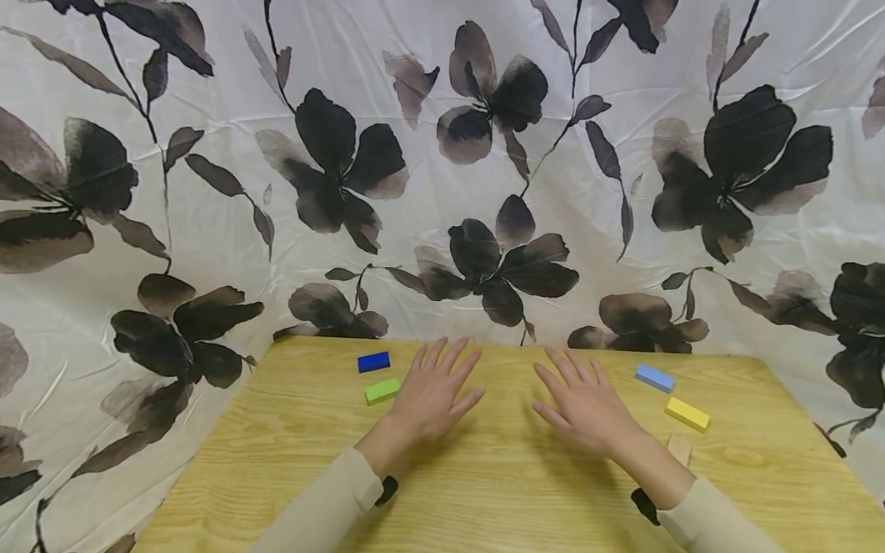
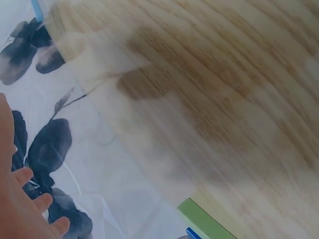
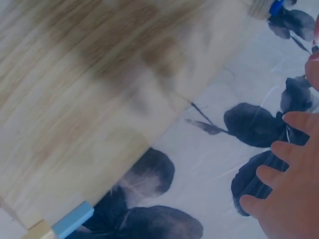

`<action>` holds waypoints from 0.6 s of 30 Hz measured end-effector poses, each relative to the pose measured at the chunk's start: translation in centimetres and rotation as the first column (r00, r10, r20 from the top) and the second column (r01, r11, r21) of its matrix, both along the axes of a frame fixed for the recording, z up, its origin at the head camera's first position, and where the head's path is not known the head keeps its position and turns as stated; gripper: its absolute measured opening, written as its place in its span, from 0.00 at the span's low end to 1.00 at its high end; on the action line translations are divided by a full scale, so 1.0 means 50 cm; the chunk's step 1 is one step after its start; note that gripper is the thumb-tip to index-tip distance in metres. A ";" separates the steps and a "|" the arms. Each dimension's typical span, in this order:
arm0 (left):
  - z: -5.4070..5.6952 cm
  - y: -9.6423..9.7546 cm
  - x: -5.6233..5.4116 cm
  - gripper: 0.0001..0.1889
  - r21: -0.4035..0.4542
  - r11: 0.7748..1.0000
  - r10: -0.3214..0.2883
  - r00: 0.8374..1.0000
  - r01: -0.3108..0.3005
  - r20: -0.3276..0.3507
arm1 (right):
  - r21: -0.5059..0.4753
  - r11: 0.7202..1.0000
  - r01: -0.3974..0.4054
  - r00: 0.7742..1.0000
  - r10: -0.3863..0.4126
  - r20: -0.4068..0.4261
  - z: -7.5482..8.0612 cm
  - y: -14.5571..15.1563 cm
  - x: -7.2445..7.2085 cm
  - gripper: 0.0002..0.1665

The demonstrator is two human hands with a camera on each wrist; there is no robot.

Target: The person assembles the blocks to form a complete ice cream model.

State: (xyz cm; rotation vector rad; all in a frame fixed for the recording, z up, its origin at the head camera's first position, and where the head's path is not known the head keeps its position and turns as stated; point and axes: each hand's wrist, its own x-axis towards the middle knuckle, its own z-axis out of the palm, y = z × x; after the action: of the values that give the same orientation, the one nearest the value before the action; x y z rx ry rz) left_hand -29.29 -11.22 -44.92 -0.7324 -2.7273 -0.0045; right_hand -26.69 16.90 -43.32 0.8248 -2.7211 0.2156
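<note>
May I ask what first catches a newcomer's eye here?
Probably the big dark flowers on the white cloth behind the table. Then the left hand and right hand, spread over it. Bright accents follow: dark blue block, green block at left; light blue block, yellow block at right.

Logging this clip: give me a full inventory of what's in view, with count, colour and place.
Dark blue block: one, dark blue, table's far left
Green block: one, green, nearer than the dark blue block
Light blue block: one, light blue, table's far right
Yellow block: one, yellow, nearer than the light blue block
Pale block: one, beige, partly behind the right forearm
Table: one, yellowish wood, under the blocks
Floral cloth: white, dark flowers, behind the table
Sleeves: two, cream, on the forearms
Wrist devices: two, black, at the wrists
Left hand, right hand: bare, over the table
</note>
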 end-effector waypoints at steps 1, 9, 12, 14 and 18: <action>-0.002 -0.003 0.002 0.34 0.006 1.000 -0.004 1.000 0.004 -0.002 | 0.001 1.000 -0.002 1.000 0.002 -0.004 -0.001 0.002 0.001 0.36; -0.010 -0.031 0.016 0.34 0.026 1.000 -0.011 1.000 0.012 -0.004 | -0.003 1.000 -0.013 1.000 0.013 -0.021 0.001 0.030 0.017 0.33; -0.011 -0.047 0.019 0.33 0.024 1.000 -0.007 1.000 0.007 0.002 | -0.023 1.000 -0.001 1.000 0.001 -0.011 0.001 0.043 0.024 0.32; -0.011 -0.058 0.020 0.33 0.032 0.999 -0.007 1.000 0.007 0.001 | -0.046 0.999 0.014 1.000 -0.014 -0.001 0.000 0.052 0.026 0.31; -0.008 -0.084 0.022 0.32 0.059 0.998 0.004 1.000 -0.004 0.002 | -0.093 0.995 0.040 0.999 -0.040 0.009 -0.003 0.072 0.029 0.30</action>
State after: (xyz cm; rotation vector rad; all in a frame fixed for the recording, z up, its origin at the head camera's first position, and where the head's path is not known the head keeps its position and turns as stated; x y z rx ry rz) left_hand -28.20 -15.41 -45.31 -0.7105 -2.7179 -0.0851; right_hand -25.24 20.50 -43.46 0.7443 -2.7083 0.3343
